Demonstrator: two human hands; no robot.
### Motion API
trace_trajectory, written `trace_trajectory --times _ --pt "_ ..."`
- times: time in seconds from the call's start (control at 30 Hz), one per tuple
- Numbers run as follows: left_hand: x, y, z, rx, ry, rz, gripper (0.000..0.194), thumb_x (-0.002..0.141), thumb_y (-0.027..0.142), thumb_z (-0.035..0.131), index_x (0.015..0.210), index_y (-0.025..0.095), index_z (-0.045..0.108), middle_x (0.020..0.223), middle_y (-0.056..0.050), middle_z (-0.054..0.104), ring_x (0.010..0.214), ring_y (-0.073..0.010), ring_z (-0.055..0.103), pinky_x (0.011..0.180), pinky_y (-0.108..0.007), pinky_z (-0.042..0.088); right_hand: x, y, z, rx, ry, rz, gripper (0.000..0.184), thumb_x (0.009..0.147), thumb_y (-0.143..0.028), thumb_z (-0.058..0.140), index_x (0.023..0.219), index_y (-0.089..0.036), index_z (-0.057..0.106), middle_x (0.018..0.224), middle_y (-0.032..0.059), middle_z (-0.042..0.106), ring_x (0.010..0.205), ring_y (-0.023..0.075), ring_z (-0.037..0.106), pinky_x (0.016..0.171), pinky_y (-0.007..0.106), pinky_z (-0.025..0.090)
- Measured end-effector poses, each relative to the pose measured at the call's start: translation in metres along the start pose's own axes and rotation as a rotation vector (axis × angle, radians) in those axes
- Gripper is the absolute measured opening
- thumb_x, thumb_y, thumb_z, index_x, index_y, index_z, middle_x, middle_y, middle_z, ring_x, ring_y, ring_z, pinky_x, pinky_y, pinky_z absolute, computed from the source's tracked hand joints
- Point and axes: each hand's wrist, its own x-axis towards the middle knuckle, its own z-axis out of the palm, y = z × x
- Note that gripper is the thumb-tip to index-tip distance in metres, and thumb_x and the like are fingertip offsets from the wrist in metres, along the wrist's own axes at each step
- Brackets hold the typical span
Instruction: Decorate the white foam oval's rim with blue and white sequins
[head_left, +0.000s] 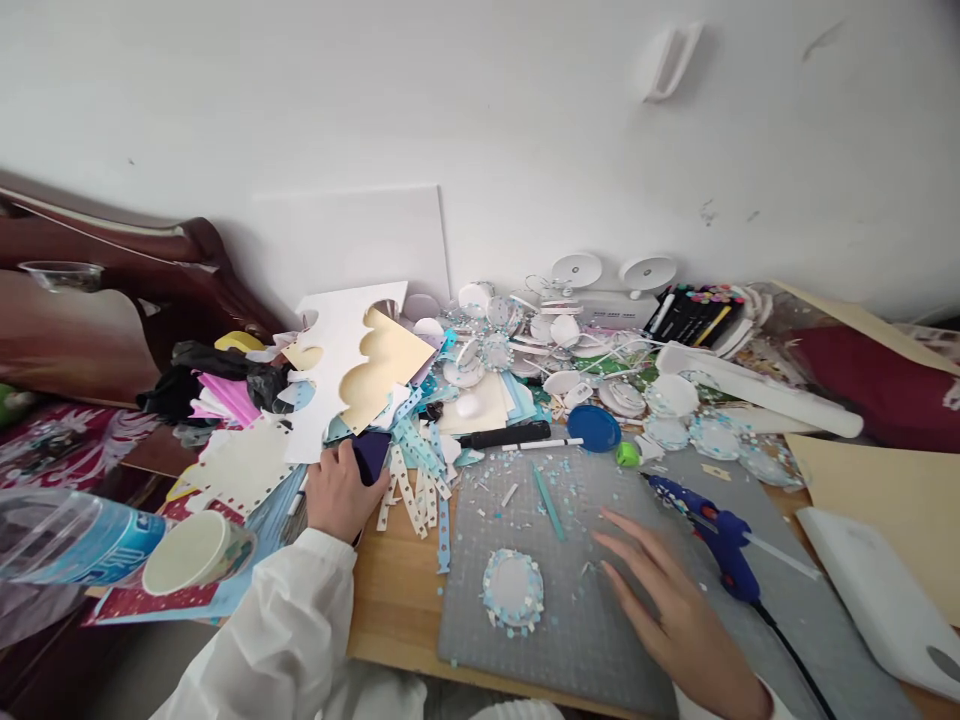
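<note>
At the left of the grey cutting mat (592,655), my left hand (341,492) is closed around the edge of a dark purple flat thing (373,457), whose kind I cannot make out. Punched paper strips (409,500) lie beside it. My right hand (667,605) hovers over or rests on the mat, fingers spread, holding nothing. A white disc rimmed with pale blue and white bits (513,588) lies flat on the mat between my hands. Right of my right hand is a blue glue gun (724,545). A teal stick (548,503) and small scraps lie further up the mat.
Behind the mat are heaped white discs (566,330), cut paper (386,370), a black-handled tool (506,436), a blue lid (593,428) and pens (694,318). A paper cup (187,555) and plastic bottle (82,540) are at left, a white box-like device (874,600) at right.
</note>
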Motion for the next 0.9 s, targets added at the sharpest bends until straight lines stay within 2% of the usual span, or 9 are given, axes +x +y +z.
trace_trajectory --times 0.13,0.27,0.4,0.5,0.6,0.7,0.8,0.9 --pt "0.005 0.001 -0.001 -0.001 -0.008 -0.034 0.072 0.072 0.058 0.052 0.122 0.006 0.049 0.097 -0.020 0.058 0.091 -0.0379 0.060 0.078 -0.045 0.045 -0.048 0.005 -0.022 -0.059 0.201 0.113 0.026 0.090 -0.026 0.048 0.112 -0.023 0.060 0.118 0.0115 0.061 0.108 0.0247 0.059 0.089 0.039 0.048" --pt "-0.001 0.006 -0.003 -0.019 -0.026 -0.043 0.077 0.072 0.061 0.053 0.126 0.007 0.045 0.100 -0.020 0.058 0.092 -0.0380 0.060 0.081 -0.045 0.044 -0.071 0.005 -0.022 -0.102 0.335 0.175 0.022 0.087 -0.022 0.051 0.107 -0.021 0.061 0.107 0.0118 0.064 0.097 0.0244 0.062 0.086 0.040 0.048" --pt "-0.004 0.009 -0.001 -0.054 -0.012 -0.015 0.081 0.071 0.064 0.055 0.125 0.006 0.045 0.102 -0.021 0.058 0.099 -0.0392 0.058 0.083 -0.047 0.044 -0.070 0.001 -0.003 -0.072 0.354 0.187 0.020 0.087 -0.020 0.051 0.104 -0.021 0.061 0.103 0.0118 0.064 0.094 0.0243 0.063 0.082 0.040 0.049" --pt "-0.003 -0.001 -0.004 -0.161 0.024 0.018 0.076 0.074 0.067 0.050 0.120 0.007 0.050 0.101 -0.020 0.060 0.102 -0.0378 0.057 0.087 -0.048 0.044 -0.067 -0.001 0.013 -0.053 0.327 0.160 0.022 0.086 -0.019 0.052 0.106 -0.021 0.061 0.105 0.0115 0.065 0.094 0.0239 0.064 0.082 0.039 0.050" --pt "-0.007 -0.020 -0.015 -0.403 0.090 0.036 0.058 0.085 0.060 0.040 0.117 0.013 0.052 0.105 -0.016 0.063 0.105 -0.0326 0.058 0.094 -0.047 0.042 -0.068 0.000 0.020 -0.043 0.315 0.171 0.021 0.085 -0.017 0.053 0.105 -0.019 0.061 0.102 0.0108 0.067 0.092 0.0230 0.064 0.082 0.038 0.050" --pt "-0.018 -0.039 -0.028 -0.712 0.141 0.021 0.042 0.092 0.048 0.036 0.119 0.019 0.049 0.111 -0.009 0.064 0.109 -0.0246 0.057 0.098 -0.041 0.041 -0.068 -0.001 0.019 -0.038 0.362 0.216 0.022 0.084 -0.014 0.054 0.104 -0.019 0.061 0.094 0.0092 0.068 0.086 0.0217 0.065 0.080 0.037 0.049" --pt "-0.031 -0.050 -0.033 -0.884 0.102 0.033 0.036 0.094 0.044 0.033 0.115 0.020 0.050 0.103 -0.006 0.067 0.107 -0.0218 0.057 0.101 -0.040 0.040 -0.067 -0.004 0.017 -0.041 0.375 0.232 0.022 0.083 -0.014 0.055 0.103 -0.019 0.062 0.091 0.0079 0.069 0.082 0.0216 0.065 0.078 0.036 0.049" --pt "-0.036 -0.053 -0.029 -0.935 -0.011 0.083 0.037 0.095 0.043 0.027 0.111 0.019 0.051 0.092 -0.006 0.069 0.104 -0.0228 0.059 0.103 -0.043 0.037 -0.065 -0.006 0.016 -0.056 0.377 0.229 0.021 0.083 -0.014 0.055 0.102 -0.019 0.062 0.089 0.0078 0.069 0.080 0.0215 0.065 0.077 0.037 0.049"
